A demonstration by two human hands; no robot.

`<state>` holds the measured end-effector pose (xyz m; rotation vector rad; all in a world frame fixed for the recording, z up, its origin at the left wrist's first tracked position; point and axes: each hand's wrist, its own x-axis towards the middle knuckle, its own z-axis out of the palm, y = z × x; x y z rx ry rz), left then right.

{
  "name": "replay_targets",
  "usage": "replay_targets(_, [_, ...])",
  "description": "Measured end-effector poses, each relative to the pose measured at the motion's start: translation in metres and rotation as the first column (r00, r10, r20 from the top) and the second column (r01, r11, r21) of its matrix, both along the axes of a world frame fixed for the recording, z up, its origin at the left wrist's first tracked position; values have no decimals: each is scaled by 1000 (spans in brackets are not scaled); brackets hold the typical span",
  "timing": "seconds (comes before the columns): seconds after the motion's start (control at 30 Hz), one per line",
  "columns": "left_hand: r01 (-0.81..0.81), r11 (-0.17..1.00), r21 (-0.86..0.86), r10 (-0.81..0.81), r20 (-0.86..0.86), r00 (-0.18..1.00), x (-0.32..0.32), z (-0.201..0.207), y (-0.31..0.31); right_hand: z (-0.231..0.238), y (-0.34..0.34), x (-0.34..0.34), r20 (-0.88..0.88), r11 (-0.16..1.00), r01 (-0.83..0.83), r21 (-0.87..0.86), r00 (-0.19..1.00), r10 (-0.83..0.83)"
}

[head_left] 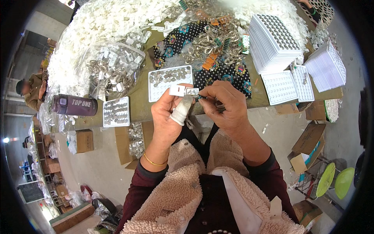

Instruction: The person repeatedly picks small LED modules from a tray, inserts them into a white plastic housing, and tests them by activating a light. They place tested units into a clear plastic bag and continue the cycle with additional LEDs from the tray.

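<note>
My left hand (pixel 163 113), with a white cover on its thumb, grips a small white plastic casing (pixel 176 90) by its sides, above the table edge. My right hand (pixel 230 105) is closed in a pinch at the casing's right end, on a small dark piece that its fingers mostly hide. Just beyond my hands lies a white tray (pixel 155 94) with rows of round grey discs, like button cells. A polka-dot cloth (pixel 243 80) is behind my right hand, with a tangled heap of metallic strips and orange and green boards (pixel 214 45) on it.
On the left stand a purple bottle (pixel 74 105), another disc tray (pixel 116 112) and a clear bag (pixel 113 64) of parts. White pieces (pixel 105 19) pile up at the back. Stacked trays (pixel 272 43) rise on the right. Cartons (pixel 307 144) sit on the floor.
</note>
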<state>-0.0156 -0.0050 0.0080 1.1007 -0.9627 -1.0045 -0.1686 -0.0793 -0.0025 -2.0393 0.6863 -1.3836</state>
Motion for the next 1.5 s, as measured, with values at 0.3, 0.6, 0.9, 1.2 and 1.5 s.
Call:
replay_targets(0.3, [-21, 997, -77, 37, 214, 976, -3, -1, 4, 10, 5, -7, 51, 920, -128, 372, 992, 118])
replay_targets(0.6, [-13, 1000, -18, 13, 2, 1000, -8, -1, 2, 7, 3, -9, 96, 881, -209, 425, 978, 185])
replay_targets(0.9, [-11, 971, -240, 126, 469, 874, -2, -9, -8, -1, -1, -8, 48, 981, -50, 186, 998, 41])
replay_targets(1.2, [7, 998, -62, -4, 39, 999, -5, -9, 2, -5, 4, -8, 265, 794, -269, 545, 954, 141])
replay_targets(1.5, [208, 978, 5, -199, -272, 942, 9, -16, 0, -10, -9, 0, 59, 999, -41, -17, 997, 42])
